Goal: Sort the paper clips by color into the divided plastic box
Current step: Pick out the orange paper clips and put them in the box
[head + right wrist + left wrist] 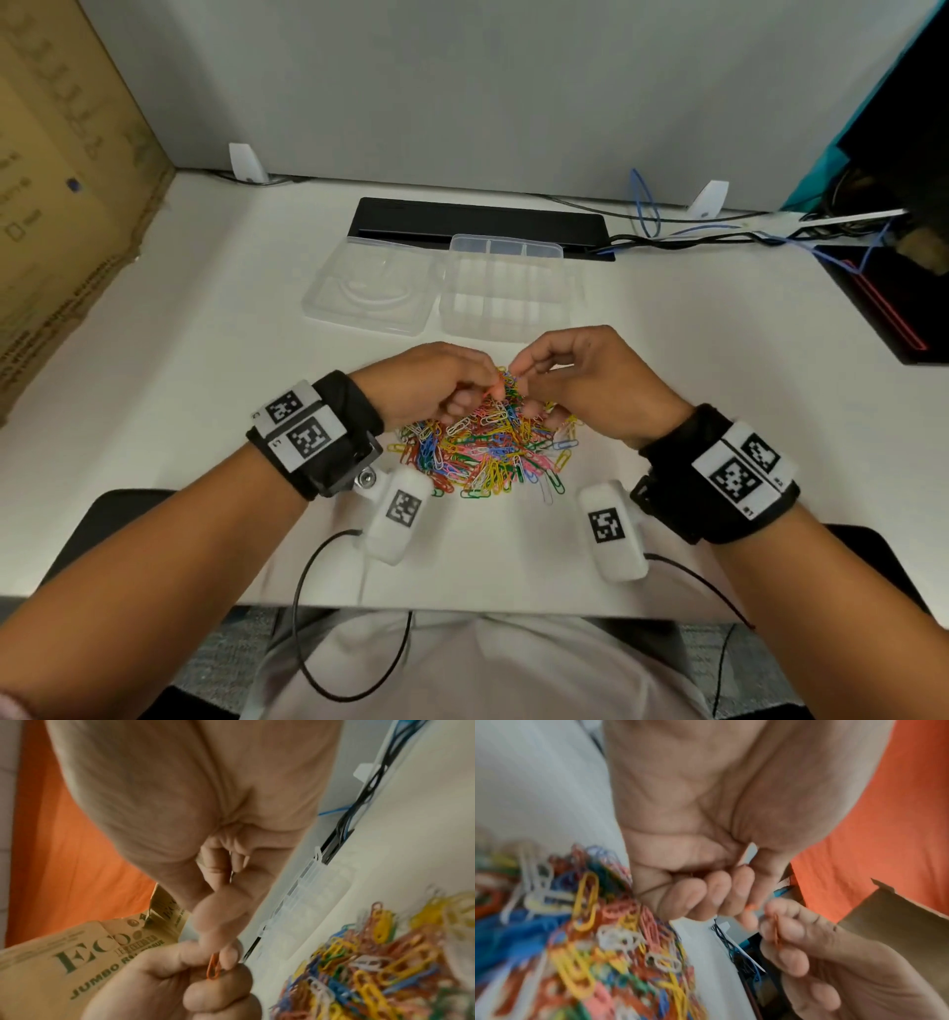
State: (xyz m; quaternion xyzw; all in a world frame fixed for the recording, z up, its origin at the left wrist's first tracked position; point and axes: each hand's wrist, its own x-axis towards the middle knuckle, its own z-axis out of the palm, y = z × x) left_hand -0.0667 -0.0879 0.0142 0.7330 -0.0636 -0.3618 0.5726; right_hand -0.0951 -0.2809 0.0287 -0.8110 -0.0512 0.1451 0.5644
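A heap of mixed-colour paper clips [488, 452] [603, 943] [372, 963] lies on the white desk in front of me. Behind it stands the clear divided box [506, 241] [308, 882], with its lid [369, 293] open flat to the left; I see no clips in its compartments. My hands meet just above the far edge of the heap. An orange paper clip [776, 933] [213, 967] is pinched between the fingertips of my left hand [488, 385] [180, 973] and my right hand [518, 370] [782, 933]. In the left wrist view another orange tip shows at my left fingertips [750, 914].
A large cardboard box [61, 205] stands along the desk's left side. A black cable tray [477, 221] runs behind the plastic box, with loose cables [719, 231] trailing right to a black device [883, 298]. The desk's front edge is close to my body.
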